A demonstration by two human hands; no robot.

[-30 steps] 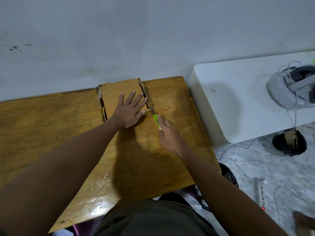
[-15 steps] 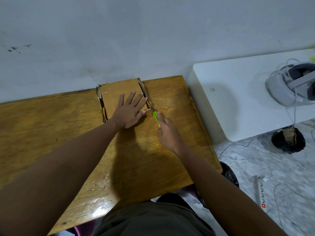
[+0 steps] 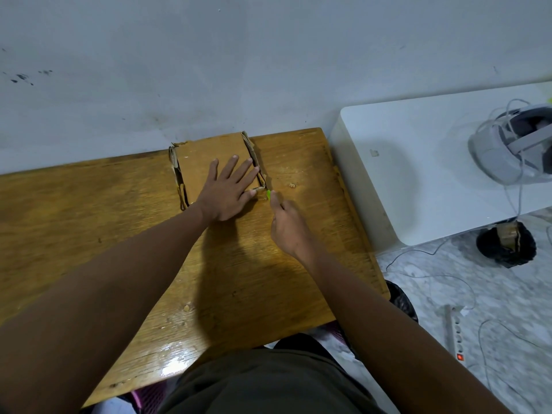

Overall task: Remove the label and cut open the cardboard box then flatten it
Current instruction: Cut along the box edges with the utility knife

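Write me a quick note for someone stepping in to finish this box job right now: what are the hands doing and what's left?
Left hand: open, palm flat on the cardboard box, pinning it to the wooden table.
Right hand: closed around a green cutter, its tip at the box's near right corner.
Box: at the table's far edge by the wall, lying low, its side flaps standing along the left and right edges.
Done: no label shows on the top face; whether it was removed cannot be told.
Left: finish cutting the right edge, then open the sides and press everything flat. Keep the left hand's fingers clear of the blade.
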